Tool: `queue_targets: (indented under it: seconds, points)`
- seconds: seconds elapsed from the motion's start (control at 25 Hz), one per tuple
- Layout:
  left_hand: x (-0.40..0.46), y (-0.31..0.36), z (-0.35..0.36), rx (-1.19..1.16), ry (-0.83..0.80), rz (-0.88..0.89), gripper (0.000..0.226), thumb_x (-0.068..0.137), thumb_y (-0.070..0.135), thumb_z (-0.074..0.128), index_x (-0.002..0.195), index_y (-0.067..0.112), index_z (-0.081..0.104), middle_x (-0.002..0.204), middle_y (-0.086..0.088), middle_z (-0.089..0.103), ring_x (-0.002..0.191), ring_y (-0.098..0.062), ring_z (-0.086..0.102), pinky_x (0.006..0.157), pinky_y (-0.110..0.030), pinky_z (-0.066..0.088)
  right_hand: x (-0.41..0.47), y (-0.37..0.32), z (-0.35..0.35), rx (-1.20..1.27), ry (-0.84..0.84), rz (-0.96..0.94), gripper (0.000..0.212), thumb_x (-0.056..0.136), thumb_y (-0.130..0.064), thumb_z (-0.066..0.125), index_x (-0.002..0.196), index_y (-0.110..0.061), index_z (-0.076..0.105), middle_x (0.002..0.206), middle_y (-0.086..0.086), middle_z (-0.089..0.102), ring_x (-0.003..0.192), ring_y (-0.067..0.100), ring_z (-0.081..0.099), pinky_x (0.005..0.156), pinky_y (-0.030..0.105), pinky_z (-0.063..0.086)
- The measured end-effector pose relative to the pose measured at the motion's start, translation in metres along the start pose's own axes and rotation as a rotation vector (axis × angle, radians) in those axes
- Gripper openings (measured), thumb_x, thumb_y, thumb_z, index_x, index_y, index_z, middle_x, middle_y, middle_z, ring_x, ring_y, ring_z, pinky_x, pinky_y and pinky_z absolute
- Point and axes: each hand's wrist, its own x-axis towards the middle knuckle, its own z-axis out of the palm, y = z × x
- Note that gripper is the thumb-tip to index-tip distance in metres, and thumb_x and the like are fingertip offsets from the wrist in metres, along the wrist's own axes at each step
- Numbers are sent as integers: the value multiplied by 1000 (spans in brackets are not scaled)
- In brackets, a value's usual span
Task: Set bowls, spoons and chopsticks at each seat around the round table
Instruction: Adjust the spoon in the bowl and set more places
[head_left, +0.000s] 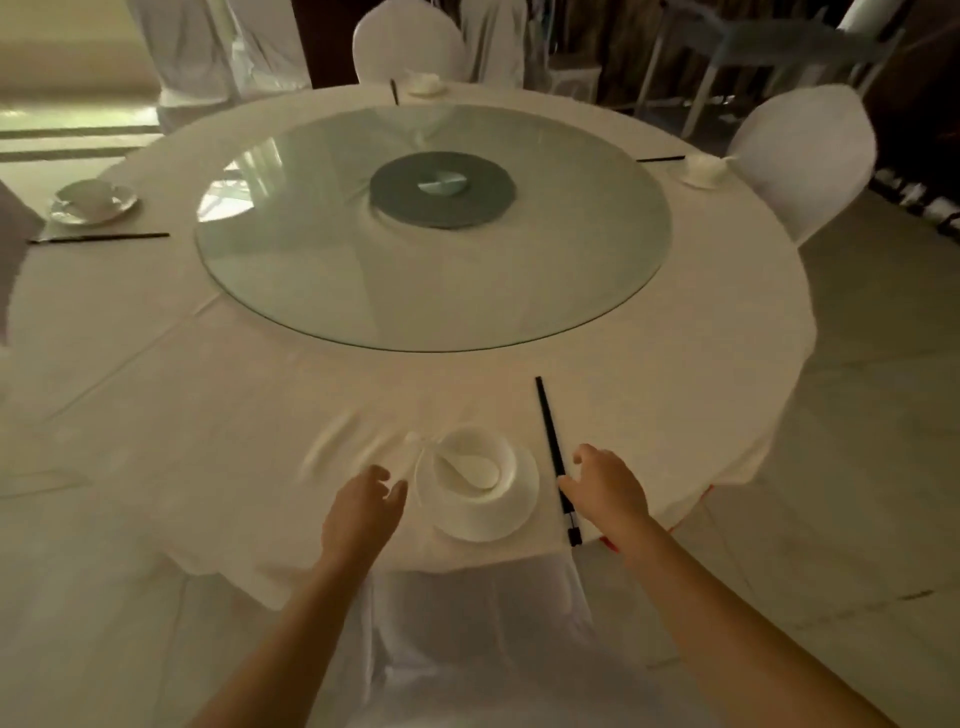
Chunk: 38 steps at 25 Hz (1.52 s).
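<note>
1. Bowl (475, 462), with a spoon (467, 470) lying in it, sat on a saucer (483, 512) near the table's (260, 415) near edge, between the person's two hands.
2. The left hand (363, 506) hovered just beside the saucer, fingers loosely curled, holding nothing.
3. The right hand (605, 486) was at the chopsticks (550, 441), thumb touching them; whether it pinched them I could not tell.
4. This looked like the squaring-up of the near seat: the chopsticks lay to the right of the bowl, pointing toward the glass turntable (431, 291).
5. Three other seats already had bowls and chopsticks, so the next move probably called for only a small nudge of the sticks.
</note>
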Motion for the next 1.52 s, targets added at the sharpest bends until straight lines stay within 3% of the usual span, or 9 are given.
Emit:
queue_targets:
  seconds: [0.08,0.24,0.4,0.52,0.84,1.2,1.32,1.4,1.52]
  points:
    - [9,-12,17,-180,-67,-188,37,88,33,56,113,6,59,103,-12,69,93,-27,66,87,-35,51,17,9,15,-13,-82,12,35,89,-29,55,118,-8,50,116,11,57,100,27,58,71,31,44]
    - [14,-15,46,-458,-141,-373,26,88,20,59,105,1,58,85,-14,67,70,-24,67,68,-37,57,31,23,40,-84,-160,35,38,84,-31,62,111,-8,49,111,13,56,95,29,60,65,31,42]
    - [12,-5,62,-531,-170,-368,18,85,9,62,102,4,57,86,-17,67,73,-29,68,68,-38,58,32,31,53,-101,-101,35,31,87,-24,59,110,-5,50,109,14,56,93,31,60,62,29,37]
    - [11,-5,69,-554,-151,-358,17,84,3,59,100,5,56,93,-20,66,72,-27,67,60,-30,55,34,36,59,-37,-79,17,25,87,-19,57,105,-2,52,102,17,62,89,32,62,60,29,35]
    - [-2,-5,70,-610,-119,-356,21,84,2,59,103,12,58,87,-14,68,73,-24,67,61,-26,53,30,42,66,-21,-39,-24,23,89,-21,58,100,-2,54,96,16,65,86,32,63,60,29,35]
    - [-11,-6,69,-633,-127,-348,27,85,4,59,111,9,61,81,-8,69,70,-18,68,59,-22,56,28,43,64,-67,-60,-56,26,90,-26,58,102,-4,53,98,15,64,86,30,63,59,29,36]
    - [-12,-7,61,-560,60,-368,30,89,17,57,116,4,57,90,-10,67,69,-18,68,68,-32,58,29,31,43,-153,21,-27,31,91,-37,53,106,-9,54,103,9,61,83,26,62,56,27,37]
    - [-13,-2,55,-563,168,-336,30,89,23,57,112,5,56,91,-11,67,68,-19,69,71,-37,58,39,7,27,-96,116,-153,33,91,-36,53,114,-12,55,111,7,58,91,25,61,62,30,45]
    - [-12,15,55,-700,5,-359,24,85,24,64,102,9,58,84,-11,69,69,-22,70,68,-33,58,63,-53,20,13,45,-487,41,87,-35,59,124,-17,54,117,3,60,112,22,50,82,34,48]
